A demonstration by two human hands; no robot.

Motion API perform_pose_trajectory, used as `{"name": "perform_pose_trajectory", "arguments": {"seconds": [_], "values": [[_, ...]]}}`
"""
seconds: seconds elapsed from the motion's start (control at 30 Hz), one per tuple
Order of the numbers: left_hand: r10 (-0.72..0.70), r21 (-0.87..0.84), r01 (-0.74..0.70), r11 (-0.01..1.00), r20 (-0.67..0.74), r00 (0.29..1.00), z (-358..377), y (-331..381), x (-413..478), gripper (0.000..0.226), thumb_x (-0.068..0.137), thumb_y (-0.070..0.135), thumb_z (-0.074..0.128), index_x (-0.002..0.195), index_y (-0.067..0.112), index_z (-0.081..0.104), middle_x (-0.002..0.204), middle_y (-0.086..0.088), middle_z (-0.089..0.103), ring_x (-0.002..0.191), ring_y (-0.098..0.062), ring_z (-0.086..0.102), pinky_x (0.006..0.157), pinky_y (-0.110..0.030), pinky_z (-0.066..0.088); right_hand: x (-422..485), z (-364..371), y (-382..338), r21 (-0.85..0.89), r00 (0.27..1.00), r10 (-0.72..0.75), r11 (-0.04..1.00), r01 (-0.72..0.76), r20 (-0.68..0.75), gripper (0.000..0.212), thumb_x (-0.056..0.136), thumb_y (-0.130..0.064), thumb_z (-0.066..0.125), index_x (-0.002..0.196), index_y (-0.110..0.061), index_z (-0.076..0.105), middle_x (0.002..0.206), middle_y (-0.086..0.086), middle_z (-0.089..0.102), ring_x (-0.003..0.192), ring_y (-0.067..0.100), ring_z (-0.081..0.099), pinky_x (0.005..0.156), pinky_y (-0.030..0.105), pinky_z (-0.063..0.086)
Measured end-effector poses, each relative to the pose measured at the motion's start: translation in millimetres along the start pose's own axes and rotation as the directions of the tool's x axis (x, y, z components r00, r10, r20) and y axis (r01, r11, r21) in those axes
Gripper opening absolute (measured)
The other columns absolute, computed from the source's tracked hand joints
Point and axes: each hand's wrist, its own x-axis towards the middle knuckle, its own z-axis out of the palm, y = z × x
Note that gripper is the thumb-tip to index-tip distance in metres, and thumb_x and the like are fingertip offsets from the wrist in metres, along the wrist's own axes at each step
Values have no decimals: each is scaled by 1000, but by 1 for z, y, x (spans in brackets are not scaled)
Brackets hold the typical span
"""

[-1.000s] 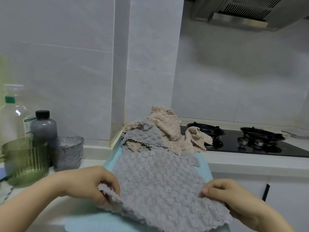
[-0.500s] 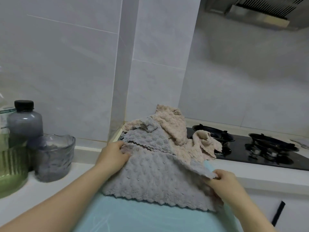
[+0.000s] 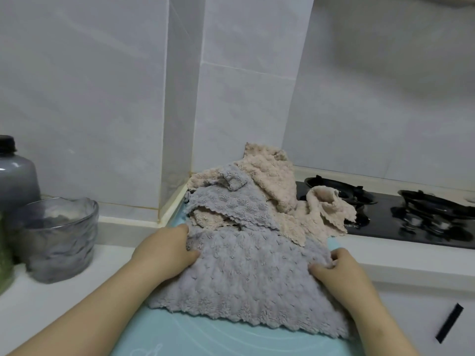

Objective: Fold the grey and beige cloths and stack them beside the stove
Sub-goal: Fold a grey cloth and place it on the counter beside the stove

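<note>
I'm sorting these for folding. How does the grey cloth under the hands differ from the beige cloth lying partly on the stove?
The grey cloth lies spread flat on the blue mat; the beige cloth is crumpled, overlapping the stove. The left hand and right hand hold the grey cloth; neither touches the beige cloth. Both are bumpy with scalloped edges.

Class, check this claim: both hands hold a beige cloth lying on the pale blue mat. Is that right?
No. The head view shows the left hand and right hand holding a grey cloth, not beige, lying on the pale blue mat.
</note>
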Motion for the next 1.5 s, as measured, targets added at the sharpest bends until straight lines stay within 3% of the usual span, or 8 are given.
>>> {"name": "perform_pose_trajectory", "arguments": {"seconds": [0.3,0.47,0.67,1.0,1.2,1.33,1.43,1.5], "values": [[-18,-371,14,929,-7,1000,-2,-1,-5,25,80,30,68,91,24,46,78,0,55,66,-17,48,57,-29,33,-9,-2,0,170,999,13,985,-7,-34,29,74,-25,73,75,-13,46,65,11,61,54,24,49,55,28,36],[-72,-817,52,574,13,997,-4,-7,-7,19,78,-1,66,78,14,54,82,-17,60,67,-23,53,64,-32,39,-15,-6,-7,429,982,-94,890,155,-161,21,84,-16,65,78,-8,46,69,11,52,58,22,43,56,30,30],[-185,-933,-16,360,-89,979,-4,-3,-5,17,81,20,71,79,11,56,79,-8,62,70,-25,57,66,-34,45,-15,-7,-16,429,933,-184,848,310,-310,18,91,-21,57,105,-27,49,78,-4,52,65,11,46,64,31,35],[-193,-728,-157,667,-373,908,3,-7,-2,28,83,4,62,78,31,57,98,-3,56,73,-6,48,58,-19,33,-13,-3,-11,410,982,-68,902,135,-175,47,88,-18,58,129,-30,40,93,10,60,67,19,54,67,32,41],[121,-292,-194,936,-252,960,15,-11,-4,51,88,11,54,132,29,37,143,0,22,112,-15,45,88,-24,39,-17,-4,-6,104,1000,15,994,-15,1,60,79,-28,54,132,-26,27,85,9,66,72,27,62,62,32,45],[299,-25,-332,943,-376,877,18,-1,-12,52,83,19,60,130,31,41,151,-10,23,127,-35,43,95,-42,47,-17,-4,-7,99,997,-73,992,76,-39,58,84,-19,54,134,-30,28,80,5,61,68,24,58,61,31,43],[479,-96,-505,858,-205,853,13,21,-28,63,79,75,16,139,55,11,156,14,-9,144,-15,4,117,-42,18,-18,-6,-8,126,988,-120,983,132,-93,57,88,-18,54,136,-33,28,71,6,57,70,27,57,63,33,43],[531,-38,-530,847,39,846,16,34,-37,69,65,79,-1,129,61,-17,147,22,-30,138,-7,-24,116,-37,-8,-20,-7,-8,137,988,-123,981,135,-94,58,89,-16,54,138,-33,28,71,7,57,67,26,56,61,32,41]]}}
